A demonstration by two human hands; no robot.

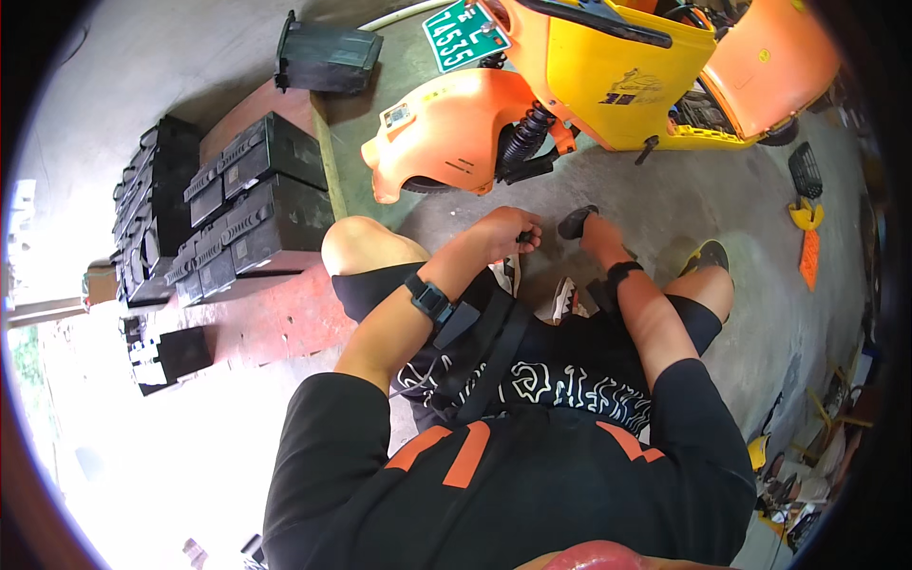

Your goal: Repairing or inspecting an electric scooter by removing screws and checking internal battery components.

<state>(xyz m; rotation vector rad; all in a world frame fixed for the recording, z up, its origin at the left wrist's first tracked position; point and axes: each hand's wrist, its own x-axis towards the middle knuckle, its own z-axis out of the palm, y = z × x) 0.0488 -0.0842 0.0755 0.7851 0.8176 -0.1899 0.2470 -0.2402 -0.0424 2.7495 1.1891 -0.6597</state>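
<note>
My left hand (510,234) is closed on a small black piece (524,237) between my bent knees, below the scooter's front. My right hand (600,242), blurred, grips a dark rounded object (576,221) just right of it; its exact kind is unclear. Above my hands is a scooter with an orange front fender (446,123), a black coiled shock absorber (527,138), yellow body panels (622,76) and a green plate (461,33). My shoes show partly beneath my forearms.
Several black cases (256,233) are stacked at left on a reddish board (275,318), beside a dark bin (325,59). At right on the concrete floor (788,313) lie a black mesh piece (806,169) and an orange-yellow part (808,255), with clutter (826,437) along the edge.
</note>
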